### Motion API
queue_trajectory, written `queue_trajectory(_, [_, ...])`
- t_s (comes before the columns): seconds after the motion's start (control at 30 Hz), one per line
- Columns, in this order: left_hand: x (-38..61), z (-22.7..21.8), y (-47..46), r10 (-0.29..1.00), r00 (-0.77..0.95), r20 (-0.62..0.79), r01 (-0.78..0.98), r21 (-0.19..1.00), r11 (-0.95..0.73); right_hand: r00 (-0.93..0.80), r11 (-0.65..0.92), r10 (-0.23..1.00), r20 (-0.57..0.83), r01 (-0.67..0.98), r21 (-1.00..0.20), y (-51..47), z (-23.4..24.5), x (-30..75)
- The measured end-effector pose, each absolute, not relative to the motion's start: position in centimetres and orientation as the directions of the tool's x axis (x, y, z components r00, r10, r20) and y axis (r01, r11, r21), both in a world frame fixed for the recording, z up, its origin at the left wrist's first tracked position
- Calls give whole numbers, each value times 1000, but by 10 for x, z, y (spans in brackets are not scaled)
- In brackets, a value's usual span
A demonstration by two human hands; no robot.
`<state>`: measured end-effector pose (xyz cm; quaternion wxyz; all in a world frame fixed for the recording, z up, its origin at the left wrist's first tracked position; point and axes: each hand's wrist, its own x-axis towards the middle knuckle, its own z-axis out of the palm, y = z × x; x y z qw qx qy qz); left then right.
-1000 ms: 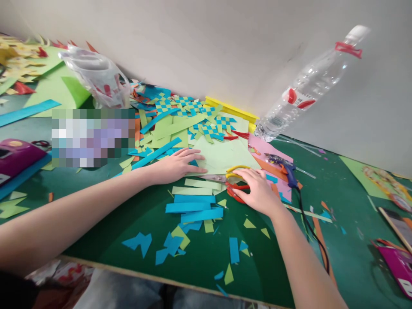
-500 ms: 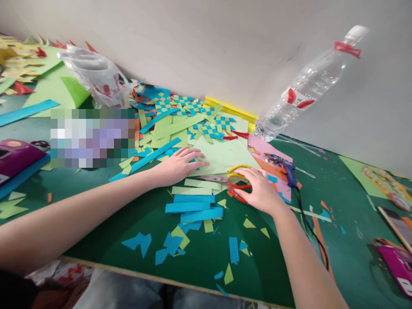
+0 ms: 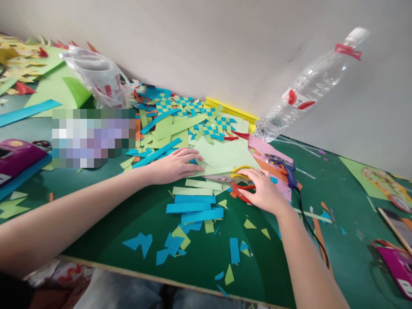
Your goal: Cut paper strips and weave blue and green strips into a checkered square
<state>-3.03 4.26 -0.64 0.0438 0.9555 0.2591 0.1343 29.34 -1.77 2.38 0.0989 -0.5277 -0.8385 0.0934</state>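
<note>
My left hand [image 3: 175,165] lies flat with fingers stretched out on the near edge of a light green paper sheet [image 3: 225,154]. My right hand [image 3: 262,191] rests palm down over the red and yellow handles of a pair of scissors [image 3: 236,182], its fingers curled onto them. The scissor blades point left beneath the sheet's edge. Cut blue and green paper strips [image 3: 195,206] lie just in front of both hands on the green table [image 3: 199,257].
Woven blue-green paper pieces [image 3: 193,113] pile up behind the sheet. A clear plastic bottle [image 3: 305,86] leans at the wall. A blue glue gun [image 3: 286,169] with a black cord lies right of my hand. A plastic bag [image 3: 96,77] sits back left; purple objects at both sides.
My right hand has slid slightly right and nearer over the scissor handles. My left hand's fingers have drawn together a little on the sheet.
</note>
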Motion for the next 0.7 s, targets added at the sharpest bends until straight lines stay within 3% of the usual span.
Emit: queue_trajectory(0.7, [-19,-7,42,530,831,167,500,192,-844,-461,473,881,107,850,-231,-16,22,291])
